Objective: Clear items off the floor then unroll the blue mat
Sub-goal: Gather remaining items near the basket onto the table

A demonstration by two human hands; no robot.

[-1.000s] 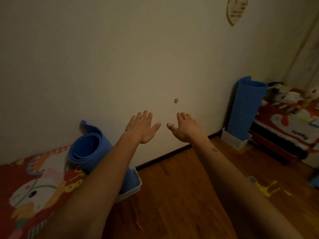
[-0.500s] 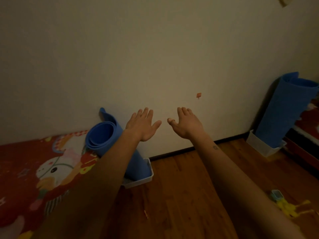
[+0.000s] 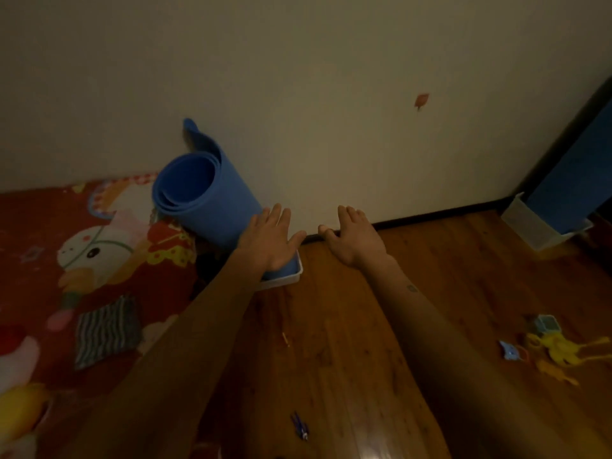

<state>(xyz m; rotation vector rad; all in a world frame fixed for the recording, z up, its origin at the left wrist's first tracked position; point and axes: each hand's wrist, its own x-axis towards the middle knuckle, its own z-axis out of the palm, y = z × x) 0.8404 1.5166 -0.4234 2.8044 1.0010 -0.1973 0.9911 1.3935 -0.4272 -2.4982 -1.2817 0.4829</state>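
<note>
Blue mat [image 3: 202, 200] rolled up at about 11 o'clock, sitting in a white tray [image 3: 284, 282]. Red cartoon-print blanket [image 3: 43, 246] fills 9 o'clock, with a grey-and-white striped cloth [image 3: 106, 329] on it. Warm brown wood floor [image 3: 347, 326], beige wall [image 3: 298, 77], yellow toy bits [image 3: 563, 351] at 4 o'clock, another blue roll [image 3: 576, 180] at 2.

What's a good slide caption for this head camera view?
Both open hands, left and right, reach toward a rolled blue mat standing in a white bin.

Rolled mat [image 3: 205, 200] in a tray [image 3: 291, 276] against the wall [image 3: 298, 94], quilt [image 3: 82, 260] left, toys [image 3: 556, 349] right.
</note>
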